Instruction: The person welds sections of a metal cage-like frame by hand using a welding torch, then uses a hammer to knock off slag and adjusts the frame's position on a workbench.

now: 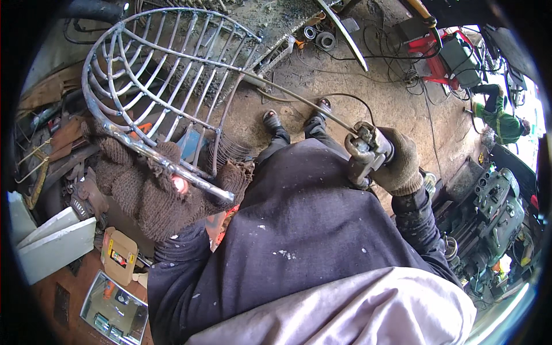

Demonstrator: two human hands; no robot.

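Observation:
A curved grille (158, 112) of welded metal bars stands in front of me, up and to the left. My left hand (135, 192), in a worn brown knitted glove with one fingertip bare, is closed round its lower tube. My right hand (403, 164), also in a brown knitted glove, grips a welding electrode holder (368, 150). A long thin welding rod (296, 96) runs from the holder's jaws up and left to the grille's right side. Whether the rod's tip touches the bars I cannot tell.
A dirt-covered workbench (253, 26) lies behind the grille. Loose cables (385, 57) trail over the floor by a red plastic chair (428, 57). A grey-green machine (497, 207) stands at right, a person in green (501, 121) farther off. Scrap metal (63, 144) piles at left.

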